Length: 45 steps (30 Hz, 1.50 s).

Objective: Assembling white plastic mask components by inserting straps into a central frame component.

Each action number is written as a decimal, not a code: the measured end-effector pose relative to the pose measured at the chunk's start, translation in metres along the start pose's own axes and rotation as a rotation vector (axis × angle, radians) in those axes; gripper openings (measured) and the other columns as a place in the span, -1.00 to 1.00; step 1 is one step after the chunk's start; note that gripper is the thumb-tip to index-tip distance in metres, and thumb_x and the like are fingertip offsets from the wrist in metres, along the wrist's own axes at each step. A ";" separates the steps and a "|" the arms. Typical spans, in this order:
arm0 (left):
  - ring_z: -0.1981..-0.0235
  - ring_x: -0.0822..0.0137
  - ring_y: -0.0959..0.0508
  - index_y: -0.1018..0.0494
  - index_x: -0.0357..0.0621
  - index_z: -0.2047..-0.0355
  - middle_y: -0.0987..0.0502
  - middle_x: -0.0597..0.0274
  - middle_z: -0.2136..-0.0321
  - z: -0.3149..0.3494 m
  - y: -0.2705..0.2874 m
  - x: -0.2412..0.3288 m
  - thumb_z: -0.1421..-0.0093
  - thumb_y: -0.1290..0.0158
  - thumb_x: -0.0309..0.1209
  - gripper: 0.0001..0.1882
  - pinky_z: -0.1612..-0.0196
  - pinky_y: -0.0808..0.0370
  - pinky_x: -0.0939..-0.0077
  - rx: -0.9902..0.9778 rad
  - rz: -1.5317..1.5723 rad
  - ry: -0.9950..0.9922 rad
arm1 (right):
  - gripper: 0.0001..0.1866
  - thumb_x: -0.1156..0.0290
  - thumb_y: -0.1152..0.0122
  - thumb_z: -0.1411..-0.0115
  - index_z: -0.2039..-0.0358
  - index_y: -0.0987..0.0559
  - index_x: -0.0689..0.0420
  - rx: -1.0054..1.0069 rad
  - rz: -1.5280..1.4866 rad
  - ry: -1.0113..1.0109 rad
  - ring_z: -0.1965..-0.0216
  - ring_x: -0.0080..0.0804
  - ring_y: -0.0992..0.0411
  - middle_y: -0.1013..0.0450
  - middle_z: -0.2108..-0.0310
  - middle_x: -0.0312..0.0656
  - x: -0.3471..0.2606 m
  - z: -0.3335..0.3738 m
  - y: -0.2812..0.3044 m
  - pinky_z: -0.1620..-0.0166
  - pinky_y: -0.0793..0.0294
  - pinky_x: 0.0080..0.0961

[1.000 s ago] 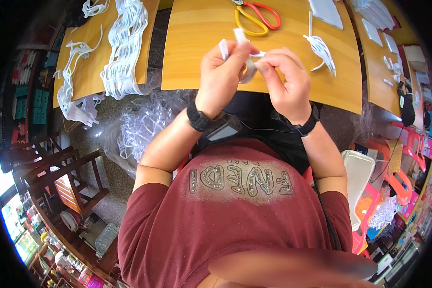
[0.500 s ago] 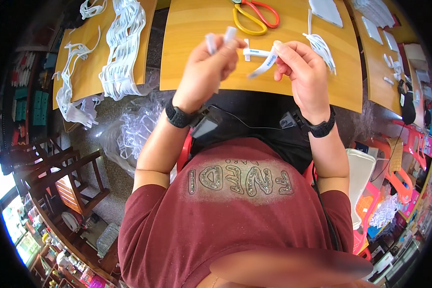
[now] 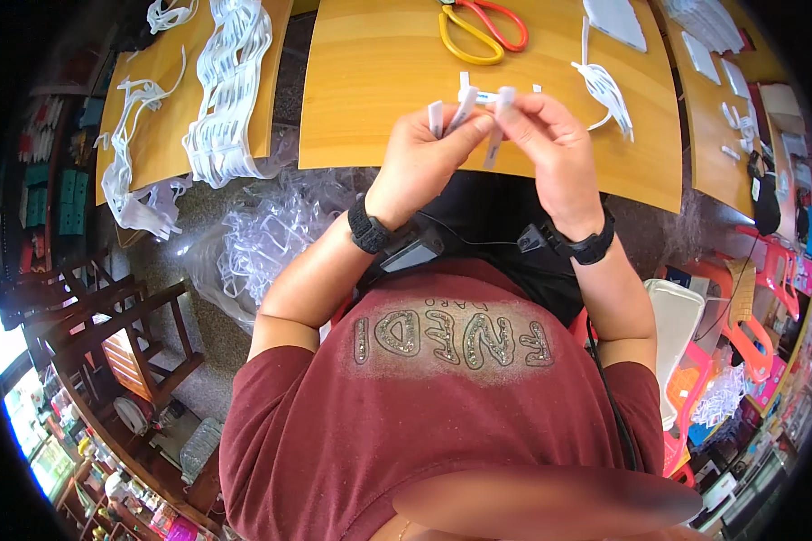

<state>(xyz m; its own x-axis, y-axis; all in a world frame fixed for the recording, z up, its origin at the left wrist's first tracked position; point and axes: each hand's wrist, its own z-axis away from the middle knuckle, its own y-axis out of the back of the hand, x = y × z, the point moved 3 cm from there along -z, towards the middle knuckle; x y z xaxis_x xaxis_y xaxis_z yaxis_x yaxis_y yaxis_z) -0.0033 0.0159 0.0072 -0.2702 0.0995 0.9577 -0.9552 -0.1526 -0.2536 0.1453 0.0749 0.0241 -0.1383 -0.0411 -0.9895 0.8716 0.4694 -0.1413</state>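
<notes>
My left hand (image 3: 424,167) is closed, with white printed strips (image 3: 435,117) standing up between its fingers and thumb. My right hand (image 3: 561,153) pinches another white strip (image 3: 493,151) with dark print, which hangs down from the thumb and forefinger. Both hands meet above the near part of the wooden table (image 3: 379,81), their fingertips almost touching. Just behind them, small white strips (image 3: 483,96) lie on the tabletop, partly hidden by the fingers. To the right of my right hand lies a looped bundle of white strips (image 3: 606,93).
Scissors (image 3: 474,41) with a yellow and a red handle lie at the back. A white flat stack (image 3: 615,22) sits back right. Long joined white strips (image 3: 230,99) cover a left table. A clear plastic bag (image 3: 253,252) of white scraps is on the floor.
My left hand has moved right and slightly down, close to my right hand. My right hand has shifted a little left, and its strip now hangs nearly straight down.
</notes>
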 end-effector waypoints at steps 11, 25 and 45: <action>0.64 0.52 -0.44 -0.36 -0.27 -0.15 -0.39 0.38 0.62 -0.012 0.027 -0.006 -0.41 0.09 -0.25 -0.58 0.59 -0.45 0.63 0.010 -0.066 0.283 | -0.77 0.26 -0.20 -0.27 0.33 -0.62 0.19 -0.280 0.723 -0.209 0.51 -0.64 -0.42 -0.51 0.53 -0.35 -0.008 -0.054 0.036 0.41 -0.36 -0.65; 0.67 0.51 -0.45 -0.34 -0.18 -0.21 -0.40 0.39 0.64 -0.018 0.029 -0.006 -0.41 0.09 -0.23 -0.55 0.60 -0.45 0.63 -0.128 -0.108 0.377 | -0.75 0.24 -0.17 -0.25 0.39 -0.61 0.17 -0.440 0.918 -0.207 0.58 -0.64 -0.34 -0.45 0.60 -0.37 0.015 -0.083 0.023 0.49 -0.29 -0.62; 0.67 0.52 -0.43 -0.26 -0.03 -0.30 -0.38 0.38 0.63 -0.014 0.018 -0.003 -0.42 0.15 -0.32 -0.54 0.60 -0.47 0.61 -0.151 -0.341 0.266 | -0.70 0.20 -0.21 -0.17 0.51 -0.59 0.19 -0.394 1.175 -0.150 0.60 -0.42 -0.41 -0.45 0.65 -0.23 0.008 -0.087 0.013 0.46 -0.35 -0.44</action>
<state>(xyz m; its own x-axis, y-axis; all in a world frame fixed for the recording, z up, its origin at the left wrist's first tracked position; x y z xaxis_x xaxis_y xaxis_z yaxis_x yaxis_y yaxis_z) -0.0217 0.0262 -0.0020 0.0599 0.3709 0.9267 -0.9965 0.0759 0.0340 0.1147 0.1569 0.0166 0.7059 0.4939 -0.5077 0.2271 0.5211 0.8227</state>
